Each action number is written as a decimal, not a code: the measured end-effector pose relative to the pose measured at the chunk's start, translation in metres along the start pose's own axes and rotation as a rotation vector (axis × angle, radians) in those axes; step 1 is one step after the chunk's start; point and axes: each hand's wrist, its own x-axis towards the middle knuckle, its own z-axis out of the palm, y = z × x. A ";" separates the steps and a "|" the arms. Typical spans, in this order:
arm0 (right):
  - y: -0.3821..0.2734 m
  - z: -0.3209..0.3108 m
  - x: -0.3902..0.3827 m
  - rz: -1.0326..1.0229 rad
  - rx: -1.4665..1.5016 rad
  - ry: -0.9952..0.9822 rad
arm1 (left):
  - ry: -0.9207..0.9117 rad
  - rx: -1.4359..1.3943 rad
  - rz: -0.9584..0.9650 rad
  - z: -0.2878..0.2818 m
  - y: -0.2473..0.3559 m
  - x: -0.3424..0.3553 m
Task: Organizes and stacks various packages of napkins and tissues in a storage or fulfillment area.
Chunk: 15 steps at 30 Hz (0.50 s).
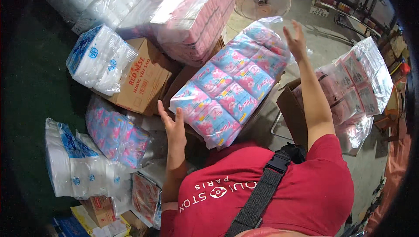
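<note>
A long clear-wrapped bundle of blue and pink flower-printed soft packs lies slanting in front of me, on top of an open cardboard box. My left hand is beside the bundle's near left corner, thumb and fingers apart, gripping nothing; whether it touches the wrap I cannot tell. At the far right end, my right hand is raised with spread fingers, close to the loose plastic there. Nothing is held in it. The bundle's underside is hidden.
Pink wrapped packs are stacked beyond the box. White tissue packs sit on a brown carton at left, above another flowered bundle. Right stands a carton beside pink packs. A fan is behind.
</note>
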 end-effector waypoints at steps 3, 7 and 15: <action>0.035 -0.008 -0.023 0.057 -0.058 0.198 | -0.003 -0.262 -0.108 0.003 0.010 0.008; 0.111 0.006 -0.045 0.291 0.235 0.213 | -0.064 -0.264 -0.192 0.009 -0.021 0.024; -0.012 0.014 -0.031 0.274 0.379 0.051 | -0.030 -0.303 -0.145 0.018 -0.007 0.018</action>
